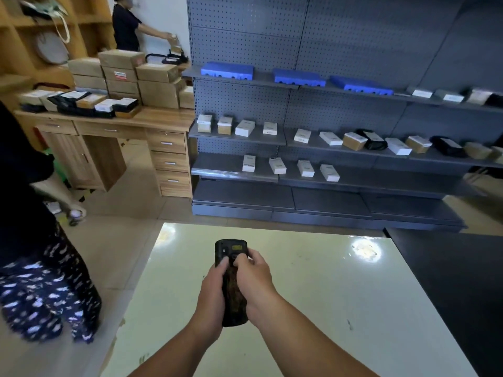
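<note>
Both hands held a dark, oblong handheld scanner upright above the near part of the glossy white tabletop. The left hand wrapped its left side, fingers curled; the right hand gripped its right side, fingers bent onto the front.

Black, chunky scanner, long, with a small yellow patch near the top. Held over the white counter, top end pointing away, gripped between left hand and right hand.
</note>
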The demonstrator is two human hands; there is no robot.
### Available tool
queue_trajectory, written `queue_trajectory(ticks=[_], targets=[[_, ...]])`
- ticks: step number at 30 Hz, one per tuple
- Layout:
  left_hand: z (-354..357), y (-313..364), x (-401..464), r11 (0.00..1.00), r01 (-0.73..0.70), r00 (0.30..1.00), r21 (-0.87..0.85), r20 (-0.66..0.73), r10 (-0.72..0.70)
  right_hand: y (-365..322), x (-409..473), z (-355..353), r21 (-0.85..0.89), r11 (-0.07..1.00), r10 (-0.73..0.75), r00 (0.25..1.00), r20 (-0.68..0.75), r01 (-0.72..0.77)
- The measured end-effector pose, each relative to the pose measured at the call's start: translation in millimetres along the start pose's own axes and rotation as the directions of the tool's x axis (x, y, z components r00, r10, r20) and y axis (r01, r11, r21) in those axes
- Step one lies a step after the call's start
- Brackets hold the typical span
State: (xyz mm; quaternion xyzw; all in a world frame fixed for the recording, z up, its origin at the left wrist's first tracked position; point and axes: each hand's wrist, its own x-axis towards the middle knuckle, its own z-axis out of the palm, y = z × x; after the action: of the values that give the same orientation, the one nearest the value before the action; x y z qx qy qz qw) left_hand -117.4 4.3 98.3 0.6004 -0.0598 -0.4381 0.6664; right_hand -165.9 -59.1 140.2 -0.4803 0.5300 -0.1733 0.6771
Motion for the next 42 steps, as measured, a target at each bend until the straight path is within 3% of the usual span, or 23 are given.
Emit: queue_trajectory(ticks=[3, 6, 10, 13, 18, 24, 30, 42], targets=[[1, 0, -2, 0.970, -0.193, 0.981, 0.145, 0.031, 0.190, 1, -3, -1, 0.016, 1.000, 0.000, 1.000, 0.003, 0.000], [1, 1, -3, 0.941, -0.275, 0.961, 0.198, 0.075, 0.265, 7, -6, -2, 0.002, 0.997, -0.074, 0.997, -0.017, 0.074], [5, 3, -1, 0.955, -0.234, 0.972, 0.184, 0.035, 0.231, 16, -11, -2, 0.015, 0.991, -0.134, 0.989, -0.055, 0.135], [5, -5, -2, 0.984, -0.163, 0.985, 0.068, 0.059, 0.159, 14, -14, -9, 0.080, 0.987, -0.132, 0.987, -0.094, 0.140], [6, -20, -7, 0.984, -0.179, 0.983, -0.018, 0.049, 0.179, 19, -20, -10, 0.134, 0.978, -0.150, 0.985, -0.082, 0.160], [9, -16, -5, 0.942, -0.285, 0.957, 0.176, 0.099, 0.271, 5, -23, -14, 0.277, 0.960, -0.025, 0.997, -0.073, 0.044], [13, -13, -9, 0.901, -0.361, 0.928, 0.241, 0.185, 0.323, -7, -13, -14, 0.376, 0.925, 0.100, 0.990, -0.096, -0.057], [4, -24, -7, 0.859, -0.401, 0.904, 0.317, 0.287, 0.316, 3, 10, -20, 0.372, 0.914, 0.205, 0.975, -0.082, -0.161]])
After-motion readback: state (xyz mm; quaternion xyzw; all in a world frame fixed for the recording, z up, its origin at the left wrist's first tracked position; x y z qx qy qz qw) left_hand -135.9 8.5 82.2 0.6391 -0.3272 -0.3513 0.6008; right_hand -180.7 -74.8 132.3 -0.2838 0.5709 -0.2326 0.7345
